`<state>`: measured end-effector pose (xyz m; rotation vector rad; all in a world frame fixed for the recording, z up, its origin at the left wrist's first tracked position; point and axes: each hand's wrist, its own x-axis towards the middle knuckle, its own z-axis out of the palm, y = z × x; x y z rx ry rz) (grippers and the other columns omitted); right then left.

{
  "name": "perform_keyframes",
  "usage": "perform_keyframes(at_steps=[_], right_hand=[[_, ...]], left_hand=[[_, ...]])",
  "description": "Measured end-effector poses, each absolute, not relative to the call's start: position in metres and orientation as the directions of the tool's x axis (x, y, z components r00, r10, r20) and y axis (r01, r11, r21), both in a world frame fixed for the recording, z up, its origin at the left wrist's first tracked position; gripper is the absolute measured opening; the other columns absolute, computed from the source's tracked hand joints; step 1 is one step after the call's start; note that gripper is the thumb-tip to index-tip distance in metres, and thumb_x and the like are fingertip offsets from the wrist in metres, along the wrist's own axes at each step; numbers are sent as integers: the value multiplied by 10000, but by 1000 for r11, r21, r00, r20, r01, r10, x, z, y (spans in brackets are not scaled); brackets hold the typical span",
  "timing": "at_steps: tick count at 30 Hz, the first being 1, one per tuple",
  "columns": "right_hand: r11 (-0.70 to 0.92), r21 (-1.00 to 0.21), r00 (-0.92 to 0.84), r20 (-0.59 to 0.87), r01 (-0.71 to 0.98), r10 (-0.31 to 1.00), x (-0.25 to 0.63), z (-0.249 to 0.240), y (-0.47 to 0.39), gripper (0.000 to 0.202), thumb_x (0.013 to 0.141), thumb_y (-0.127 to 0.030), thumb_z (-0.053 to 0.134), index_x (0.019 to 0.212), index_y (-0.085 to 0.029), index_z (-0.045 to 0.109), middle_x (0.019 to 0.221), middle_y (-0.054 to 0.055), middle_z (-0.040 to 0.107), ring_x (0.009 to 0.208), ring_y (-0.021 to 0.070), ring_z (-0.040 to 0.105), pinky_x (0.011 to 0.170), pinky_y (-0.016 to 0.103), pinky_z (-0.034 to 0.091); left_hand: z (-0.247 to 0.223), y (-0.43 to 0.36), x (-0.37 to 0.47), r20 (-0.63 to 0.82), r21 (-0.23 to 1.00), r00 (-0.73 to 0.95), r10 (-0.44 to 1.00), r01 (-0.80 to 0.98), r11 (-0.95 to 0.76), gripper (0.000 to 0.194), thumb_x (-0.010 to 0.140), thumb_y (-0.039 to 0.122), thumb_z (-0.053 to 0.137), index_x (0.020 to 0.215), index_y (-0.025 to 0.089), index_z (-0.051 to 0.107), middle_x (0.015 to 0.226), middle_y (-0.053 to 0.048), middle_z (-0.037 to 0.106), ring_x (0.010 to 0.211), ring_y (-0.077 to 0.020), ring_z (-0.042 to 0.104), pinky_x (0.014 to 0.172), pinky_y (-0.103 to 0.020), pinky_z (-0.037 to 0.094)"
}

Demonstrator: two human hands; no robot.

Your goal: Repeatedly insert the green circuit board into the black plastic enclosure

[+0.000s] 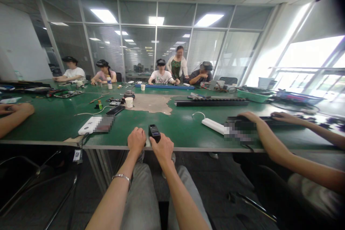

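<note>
A small black device [154,133] with a lit screen sits in the grip of a person's right hand [164,146] at the near edge of a green table [185,125]. The left hand [137,139] rests just beside it, fingers curled in; whether it holds anything cannot be told.

To the left lie a white box [90,125] and a dark phone [116,110], with a paper cup [129,103] just beyond, its contents hidden. Farther back stand a second paper cup [142,87] and a capped bottle [109,83] with a blue label. At right, a co-worker's hands [249,116] rest over a long dark piece; beyond, a green basket [256,96] holds a dark tangle, and a bluish basket [307,100] carries reddish items too blurred to name.
</note>
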<state>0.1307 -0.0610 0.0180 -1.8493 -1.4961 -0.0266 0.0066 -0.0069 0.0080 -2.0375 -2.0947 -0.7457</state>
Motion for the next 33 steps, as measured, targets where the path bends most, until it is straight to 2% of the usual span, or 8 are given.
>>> perform_keyframes(at_steps=[5,12,21,28,33], right_hand=[[-11,-536,317,483,844,816,131,30,-55,357,832,-505,615,971,-180,660,869,103,715,896,259,654,795,320,390],[38,-552,322,541,833,777,154,51,-45,461,896,-565,491,1164,-209,607,997,75,715,961,215,639,815,274,393],[-107,-559,418,464,822,781,187,22,-44,447,877,-495,552,1149,-146,614,988,135,708,924,261,650,765,314,399],[-121,-534,408,460,837,789,185,8,-48,399,878,-453,563,1121,-142,617,1106,163,677,1065,281,603,870,348,377],[-120,-515,395,467,849,791,185,0,-52,541,837,-465,614,1234,-99,573,1181,212,645,1190,317,534,948,377,350]], left_hand=[[8,-7,8,426,256,-92,900,966,-23,336,983,352,366,926,216,669,993,-74,614,870,-184,604,675,-273,380],[8,-7,8,434,259,-95,896,966,-24,346,987,339,356,919,214,671,991,-72,611,873,-181,606,686,-267,382],[7,-7,8,437,263,-94,895,964,-27,328,982,330,368,934,215,671,989,-73,607,868,-185,605,691,-272,387],[7,-6,8,425,267,-93,900,963,-27,339,983,329,359,938,218,676,995,-78,603,878,-184,600,704,-268,385],[6,-6,7,427,269,-87,900,962,-35,343,982,340,358,935,217,675,996,-78,600,867,-182,593,687,-267,373]])
